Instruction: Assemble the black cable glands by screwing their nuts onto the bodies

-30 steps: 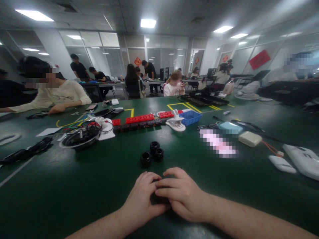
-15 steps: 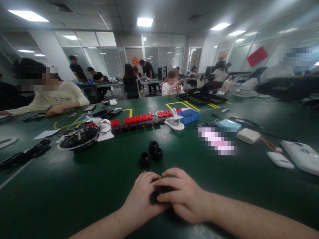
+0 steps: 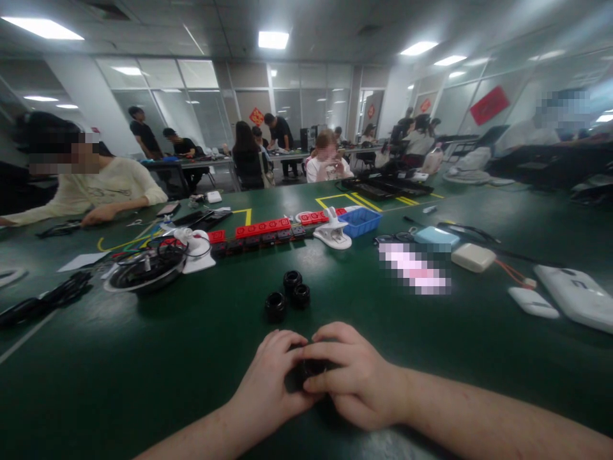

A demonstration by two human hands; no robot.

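Note:
Both my hands meet low in the middle of the view, around a shiny black ring-shaped part [image 3: 313, 368] mostly hidden by my fingers. My left hand [image 3: 272, 377] curls around its left side, thumb below and fingers above. From the right, my right hand [image 3: 361, 377] closes over the top and side of the same part, its fingertips touching those of my left hand. Just beyond stand three similar black ring-shaped parts [image 3: 292, 281] in a tight cluster on the green table [image 3: 201, 358].
Farther back lie red and black block strips [image 3: 263, 229], a white clip base [image 3: 332, 231] and a blue bin [image 3: 361, 222]. A metal bowl [image 3: 143, 281] with cables stands left. On the right are a phone-like pale-blue case [image 3: 435, 237] and white devices [image 3: 575, 294]. A co-worker [image 3: 96, 185] sits left.
The view has shifted slightly, so the table things sit a little further left. My hands stay around the black part, with slightly more of it showing between the fingers.

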